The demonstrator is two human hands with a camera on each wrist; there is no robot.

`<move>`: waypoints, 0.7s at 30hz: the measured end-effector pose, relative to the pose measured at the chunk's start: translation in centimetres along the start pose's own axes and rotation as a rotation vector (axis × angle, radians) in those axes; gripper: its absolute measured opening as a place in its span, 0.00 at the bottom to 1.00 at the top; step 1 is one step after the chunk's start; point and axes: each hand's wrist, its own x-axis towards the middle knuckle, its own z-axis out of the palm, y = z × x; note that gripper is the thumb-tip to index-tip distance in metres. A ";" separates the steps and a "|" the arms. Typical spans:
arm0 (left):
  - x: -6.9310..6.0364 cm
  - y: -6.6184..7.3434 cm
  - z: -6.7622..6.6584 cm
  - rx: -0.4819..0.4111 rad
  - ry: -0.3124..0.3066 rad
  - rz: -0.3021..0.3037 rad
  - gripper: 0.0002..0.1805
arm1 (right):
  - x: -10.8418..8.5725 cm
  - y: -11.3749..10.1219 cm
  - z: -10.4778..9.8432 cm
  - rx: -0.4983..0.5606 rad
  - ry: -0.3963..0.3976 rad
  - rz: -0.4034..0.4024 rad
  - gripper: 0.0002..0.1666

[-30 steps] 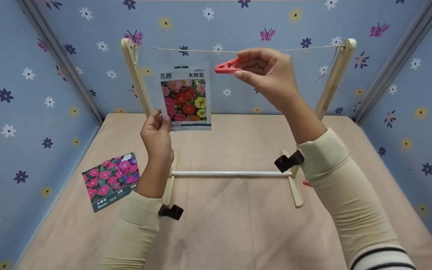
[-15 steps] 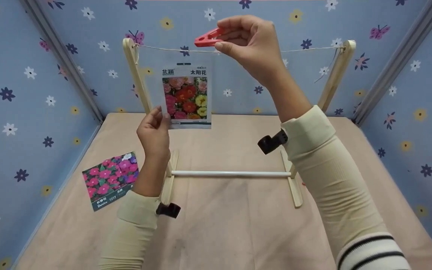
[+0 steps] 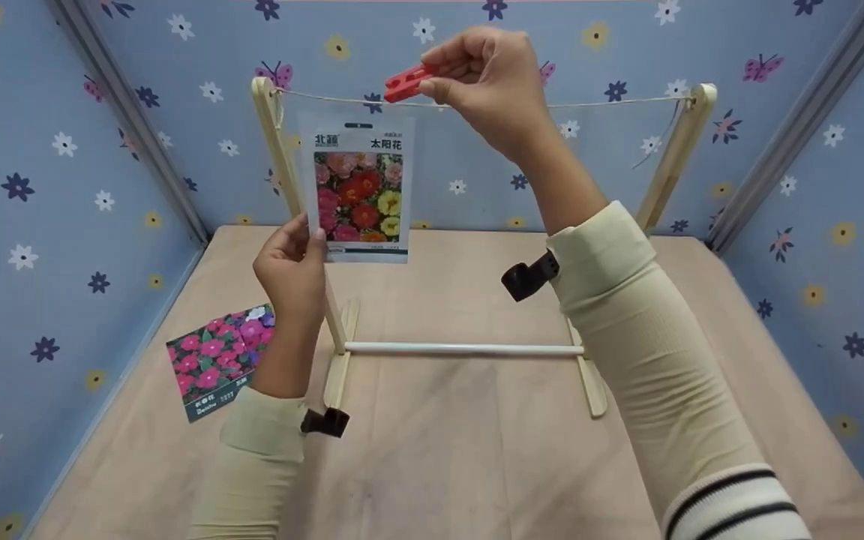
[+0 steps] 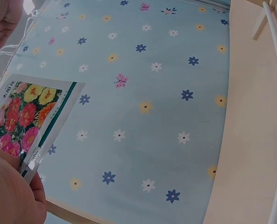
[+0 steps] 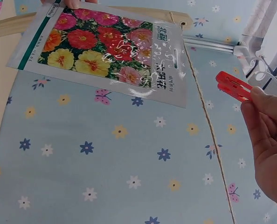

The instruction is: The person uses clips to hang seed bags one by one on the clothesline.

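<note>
My left hand (image 3: 293, 262) pinches the lower left edge of a flower seed packet (image 3: 359, 195), holding it upright just below a thin string (image 3: 589, 102). Between thumb and fingers, my right hand (image 3: 488, 90) pinches a red clothespin (image 3: 406, 82) beside the string, near the packet's top. In the right wrist view the clothespin (image 5: 234, 86) stands apart from both the string (image 5: 208, 116) and the packet (image 5: 106, 51). The string is tied between two wooden posts (image 3: 676, 161). Glare covers part of the packet there.
A second seed packet (image 3: 211, 360) with pink flowers lies on the table (image 3: 439, 457), partly behind my left forearm. A white rod (image 3: 462, 349) joins the feet of the wooden frame. Patterned walls (image 3: 19, 202) stand at the back and both sides.
My right hand has carried the clothespin up and left to the string, turning it slightly. My left hand has shifted the packet a little to the left.
</note>
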 end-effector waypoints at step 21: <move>0.3 -0.4 0.7 -0.002 0.035 -0.039 0.15 | 0.9 0.5 3.4 -0.029 0.062 0.039 0.08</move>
